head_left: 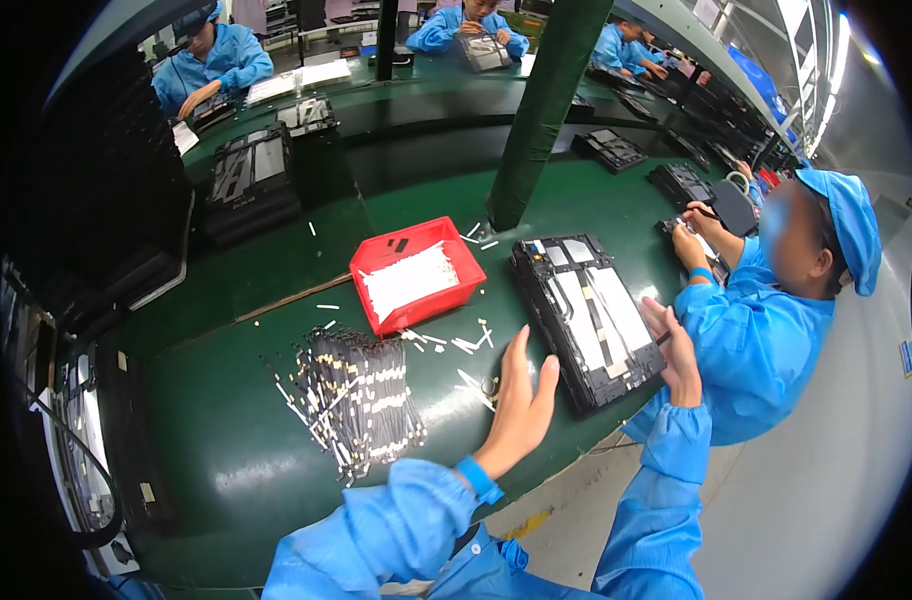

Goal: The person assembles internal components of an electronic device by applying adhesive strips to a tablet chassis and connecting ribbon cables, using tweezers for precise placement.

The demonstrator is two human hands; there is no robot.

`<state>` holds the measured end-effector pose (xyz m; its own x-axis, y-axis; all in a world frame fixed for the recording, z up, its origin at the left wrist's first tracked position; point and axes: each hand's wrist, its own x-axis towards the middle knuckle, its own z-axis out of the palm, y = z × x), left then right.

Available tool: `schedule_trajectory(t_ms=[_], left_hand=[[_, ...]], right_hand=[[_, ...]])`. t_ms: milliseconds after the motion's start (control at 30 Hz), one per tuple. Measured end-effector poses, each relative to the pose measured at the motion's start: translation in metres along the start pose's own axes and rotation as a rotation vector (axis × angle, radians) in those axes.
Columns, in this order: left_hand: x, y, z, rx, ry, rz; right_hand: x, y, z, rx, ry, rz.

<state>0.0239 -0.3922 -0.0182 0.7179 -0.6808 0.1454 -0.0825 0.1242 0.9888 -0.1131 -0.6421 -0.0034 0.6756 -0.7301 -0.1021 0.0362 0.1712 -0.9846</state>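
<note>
A thick stack of black tablet housings lies on the green worktable, its top one showing pale battery panels and a ribbon strip. My left hand is just off the stack's left near corner, fingers stretched and thumb apart, holding nothing. At the right edge of the stack, my right hand has its fingers extended and palm turned toward it; whether it touches the side cannot be made out. A small dark piece shows by that palm. Left of my left hand lies a spread bundle of thin black cables with white and gold ends.
A red bin full of small white strips stands behind the cables, with loose strips around it. A green post rises beyond. Tall black stacks line the left. A co-worker in blue sits close on my right; others work across.
</note>
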Motion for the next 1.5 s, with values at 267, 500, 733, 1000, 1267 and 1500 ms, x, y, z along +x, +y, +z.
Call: schedule_trajectory(t_ms=[267,500,733,1000,1267,1500], left_hand=[[0.012,-0.009,0.060,-0.098,0.095,0.032],[0.010,-0.013,0.069,-0.202,0.228,0.149],[-0.031,-0.006,0.038,-0.067,0.165,0.156],[-0.106,0.107,-0.079,-0.217,0.111,0.328],[-0.191,0.119,-0.207,-0.325,0.351,0.230],[-0.233,0.088,-0.254,-0.349,0.682,0.091]], right_hand=[[-0.001,-0.005,0.026,-0.051,-0.160,0.001],[-0.013,-0.017,0.032,-0.164,-0.123,-0.012],[-0.083,0.007,0.036,-0.121,0.032,-0.104],[-0.194,-0.052,0.169,-0.531,0.209,-0.503],[-0.229,-0.014,0.311,-0.258,-0.214,-0.293],[-0.224,0.019,0.387,-0.192,-0.580,0.099]])
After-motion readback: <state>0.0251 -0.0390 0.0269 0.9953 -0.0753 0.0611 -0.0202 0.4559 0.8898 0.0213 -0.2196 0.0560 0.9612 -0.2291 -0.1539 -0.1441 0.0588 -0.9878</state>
